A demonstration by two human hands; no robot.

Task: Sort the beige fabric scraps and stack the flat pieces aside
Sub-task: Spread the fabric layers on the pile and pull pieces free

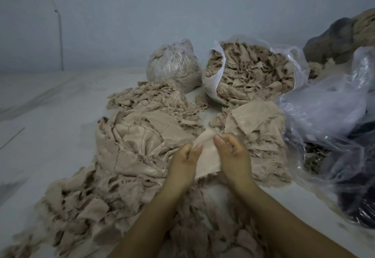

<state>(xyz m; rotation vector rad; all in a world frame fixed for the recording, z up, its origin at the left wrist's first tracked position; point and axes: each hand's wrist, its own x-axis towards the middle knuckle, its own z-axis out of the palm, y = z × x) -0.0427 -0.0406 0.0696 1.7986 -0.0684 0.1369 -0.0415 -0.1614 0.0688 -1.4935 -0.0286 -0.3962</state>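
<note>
Matt beige cloth scraps (125, 156) with frayed, fuzzy edges; glossy, crinkled clear plastic bags (324, 107) at right.

Plain grey wall (182, 3), pale floor (50, 105)

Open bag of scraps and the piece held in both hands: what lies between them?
In the head view, the stack of flat pieces lies between the open bag and the held piece.

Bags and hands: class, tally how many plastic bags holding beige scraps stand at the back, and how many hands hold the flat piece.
Bags of scraps: 2, tied bag, open bag
Hands on the flat piece: 2, left hand, right hand
Total: 4
</note>
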